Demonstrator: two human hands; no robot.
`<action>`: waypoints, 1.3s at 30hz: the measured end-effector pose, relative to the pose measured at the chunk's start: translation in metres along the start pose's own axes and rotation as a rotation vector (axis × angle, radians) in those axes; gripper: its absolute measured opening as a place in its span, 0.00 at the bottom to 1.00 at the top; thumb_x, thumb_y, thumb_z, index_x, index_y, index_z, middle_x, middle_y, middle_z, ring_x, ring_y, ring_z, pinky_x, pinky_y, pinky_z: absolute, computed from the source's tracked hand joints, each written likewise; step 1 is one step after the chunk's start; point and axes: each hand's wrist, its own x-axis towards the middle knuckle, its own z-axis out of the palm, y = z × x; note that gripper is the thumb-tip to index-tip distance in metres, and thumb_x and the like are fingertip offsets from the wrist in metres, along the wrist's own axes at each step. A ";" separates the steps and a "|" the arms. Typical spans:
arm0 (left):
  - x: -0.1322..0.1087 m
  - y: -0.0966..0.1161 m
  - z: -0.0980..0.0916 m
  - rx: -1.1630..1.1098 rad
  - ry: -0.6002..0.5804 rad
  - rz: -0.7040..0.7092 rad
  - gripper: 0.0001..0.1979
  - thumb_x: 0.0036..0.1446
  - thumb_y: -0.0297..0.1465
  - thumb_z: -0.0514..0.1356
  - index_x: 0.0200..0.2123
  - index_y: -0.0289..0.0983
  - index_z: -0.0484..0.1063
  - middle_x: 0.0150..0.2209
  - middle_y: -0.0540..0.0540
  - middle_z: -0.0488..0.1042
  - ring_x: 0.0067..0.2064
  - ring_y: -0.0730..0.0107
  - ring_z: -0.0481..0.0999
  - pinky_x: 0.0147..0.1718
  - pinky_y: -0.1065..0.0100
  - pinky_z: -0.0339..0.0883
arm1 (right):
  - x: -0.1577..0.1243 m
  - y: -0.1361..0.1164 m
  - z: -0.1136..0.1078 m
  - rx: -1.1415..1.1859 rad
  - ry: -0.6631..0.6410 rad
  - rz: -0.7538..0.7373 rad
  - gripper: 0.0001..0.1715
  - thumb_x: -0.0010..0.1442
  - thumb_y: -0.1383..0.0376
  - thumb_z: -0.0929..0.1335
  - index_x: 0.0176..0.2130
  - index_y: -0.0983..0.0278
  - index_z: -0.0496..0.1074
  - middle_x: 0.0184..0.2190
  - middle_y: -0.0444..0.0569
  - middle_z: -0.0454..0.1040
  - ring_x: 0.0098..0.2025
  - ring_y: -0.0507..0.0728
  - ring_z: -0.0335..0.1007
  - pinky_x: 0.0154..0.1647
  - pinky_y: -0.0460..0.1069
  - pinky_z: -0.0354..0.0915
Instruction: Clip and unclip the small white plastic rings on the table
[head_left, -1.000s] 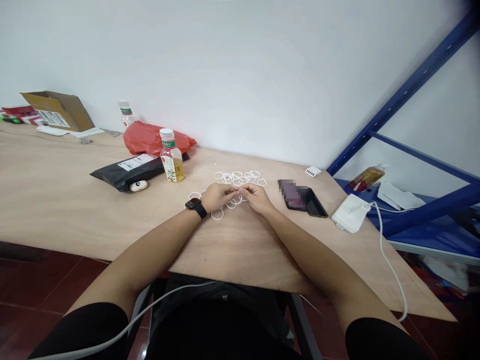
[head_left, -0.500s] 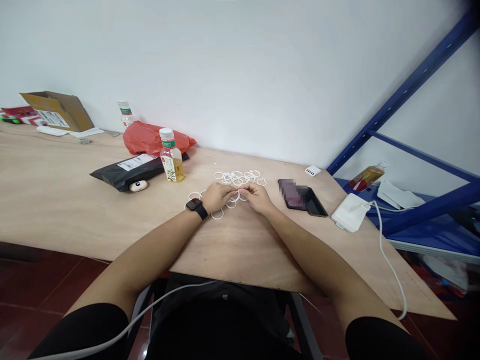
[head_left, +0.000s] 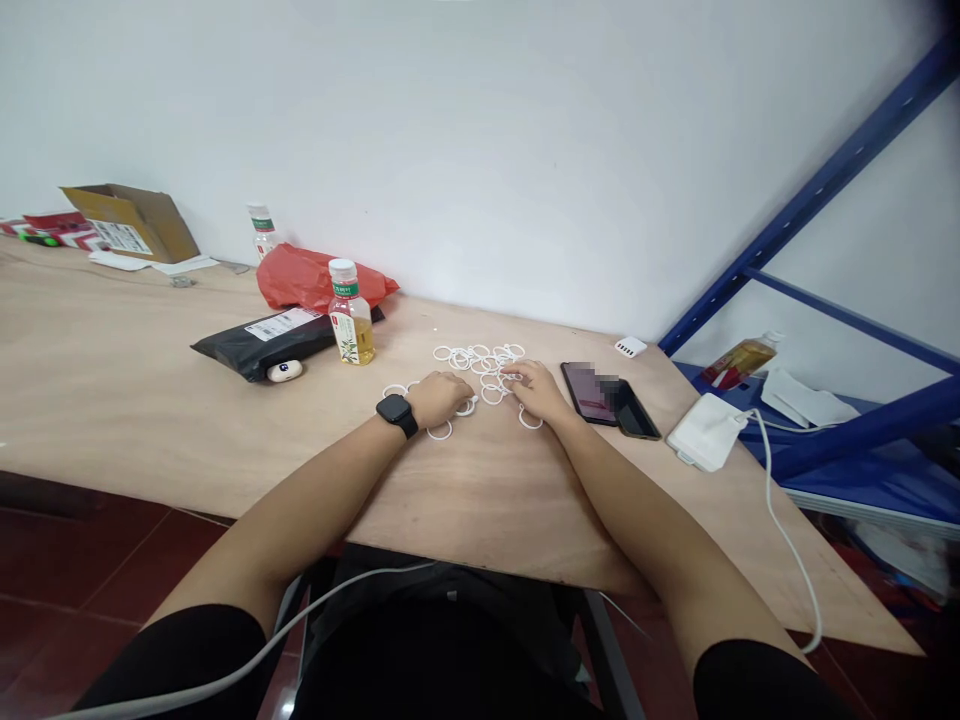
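Note:
Several thin white plastic rings [head_left: 491, 394] with small clasps lie in a loose cluster on the table before me. My left hand [head_left: 442, 399], with a black watch on its wrist, has its fingers curled down over a smaller group at the left. A white ring [head_left: 466, 407] shows at its fingertips; the thumb side partly hides the grip. My right hand [head_left: 535, 389] is over the cluster's right edge, fingers apart and touching down among the rings. Another ring [head_left: 531, 422] lies just below that palm.
A tea bottle [head_left: 351, 325], a black parcel bag [head_left: 255, 345], a red plastic bag [head_left: 296, 280] and an earbud case [head_left: 285, 371] are at left. Two phones [head_left: 589, 392] [head_left: 637, 408], a white power bank [head_left: 706, 432] with its cable and a blue rack [head_left: 847, 325] are at right.
My hands were together, pinching at small white rings between them; they have parted. The right has moved right onto the cluster, and the left has stayed low at the left group.

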 end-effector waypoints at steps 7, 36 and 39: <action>-0.003 -0.010 -0.003 0.033 -0.007 -0.044 0.14 0.54 0.24 0.54 0.36 0.40 0.78 0.44 0.47 0.80 0.47 0.63 0.75 0.49 0.62 0.62 | -0.003 0.012 0.005 -0.145 -0.156 -0.091 0.16 0.49 0.69 0.70 0.39 0.57 0.80 0.49 0.49 0.74 0.54 0.64 0.66 0.58 0.61 0.57; -0.004 0.010 -0.012 -0.048 0.125 -0.056 0.22 0.57 0.36 0.56 0.54 0.40 0.70 0.49 0.42 0.76 0.50 0.56 0.74 0.51 0.58 0.63 | -0.008 -0.048 0.003 0.093 -0.055 -0.158 0.13 0.64 0.57 0.66 0.42 0.59 0.78 0.41 0.48 0.80 0.44 0.57 0.75 0.49 0.53 0.67; -0.006 0.008 -0.010 -0.056 0.086 -0.026 0.24 0.53 0.34 0.57 0.54 0.40 0.70 0.53 0.42 0.73 0.54 0.54 0.71 0.54 0.56 0.61 | 0.000 -0.026 -0.009 0.107 -0.003 0.033 0.14 0.61 0.57 0.67 0.43 0.61 0.77 0.39 0.48 0.80 0.40 0.56 0.75 0.43 0.50 0.68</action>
